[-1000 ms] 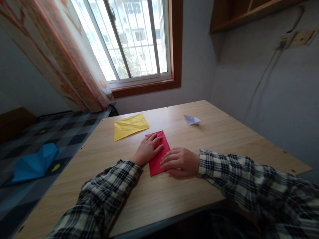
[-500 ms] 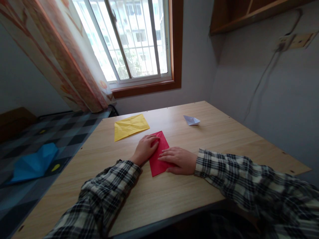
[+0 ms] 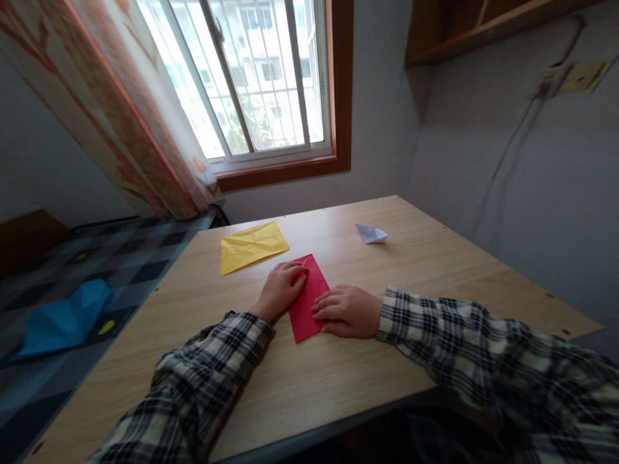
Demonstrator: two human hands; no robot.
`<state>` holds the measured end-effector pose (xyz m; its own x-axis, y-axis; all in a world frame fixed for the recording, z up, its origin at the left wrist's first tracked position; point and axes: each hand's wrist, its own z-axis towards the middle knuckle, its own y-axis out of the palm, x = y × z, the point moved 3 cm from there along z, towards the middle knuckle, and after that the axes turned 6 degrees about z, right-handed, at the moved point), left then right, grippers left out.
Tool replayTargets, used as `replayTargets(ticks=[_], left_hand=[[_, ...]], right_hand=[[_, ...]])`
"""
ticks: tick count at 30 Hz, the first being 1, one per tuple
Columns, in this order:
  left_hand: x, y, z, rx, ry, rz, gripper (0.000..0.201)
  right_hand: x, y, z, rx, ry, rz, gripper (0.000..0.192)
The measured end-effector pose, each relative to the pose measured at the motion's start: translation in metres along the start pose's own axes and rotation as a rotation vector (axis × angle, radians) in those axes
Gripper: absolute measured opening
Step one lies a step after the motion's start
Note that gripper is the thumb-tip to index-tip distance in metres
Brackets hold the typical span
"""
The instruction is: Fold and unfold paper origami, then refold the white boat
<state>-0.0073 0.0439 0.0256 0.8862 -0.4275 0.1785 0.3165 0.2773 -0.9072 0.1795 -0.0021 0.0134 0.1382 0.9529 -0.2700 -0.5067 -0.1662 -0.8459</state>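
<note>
A folded red paper [image 3: 307,303] lies flat on the wooden table [image 3: 396,361], long side pointing away from me. My left hand [image 3: 282,289] rests on its left edge with the fingers curled over the far part. My right hand [image 3: 345,312] lies palm down on its right side, fingertips pressing the paper. Neither hand lifts it. Both arms wear plaid sleeves.
A creased yellow paper [image 3: 251,245] lies on the table beyond my left hand. A small white folded paper shape [image 3: 371,233] sits at the far right. A blue paper [image 3: 62,318] lies on the checked floor at left. Window and curtain stand behind the table.
My left hand has drawn its fingers in and shifted slightly left on the red paper. My right hand slid a little forward along the paper, then settled.
</note>
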Motion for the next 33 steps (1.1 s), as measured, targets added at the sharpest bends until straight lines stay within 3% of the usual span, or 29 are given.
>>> replayTargets(ticks=[14, 26, 33], left_hand=[[-0.004, 0.000, 0.001, 0.007, 0.004, -0.020, 0.031], [-0.006, 0.002, 0.003, 0.010, -0.034, -0.060, 0.039], [-0.005, 0.000, 0.003, 0.021, -0.045, -0.105, 0.048]], right_hand=[[0.005, -0.009, -0.003, 0.051, -0.032, -0.160, 0.019], [0.031, -0.017, -0.006, 0.259, 0.284, -0.134, 0.009], [0.040, -0.023, -0.007, 0.392, 0.515, 0.090, 0.010]])
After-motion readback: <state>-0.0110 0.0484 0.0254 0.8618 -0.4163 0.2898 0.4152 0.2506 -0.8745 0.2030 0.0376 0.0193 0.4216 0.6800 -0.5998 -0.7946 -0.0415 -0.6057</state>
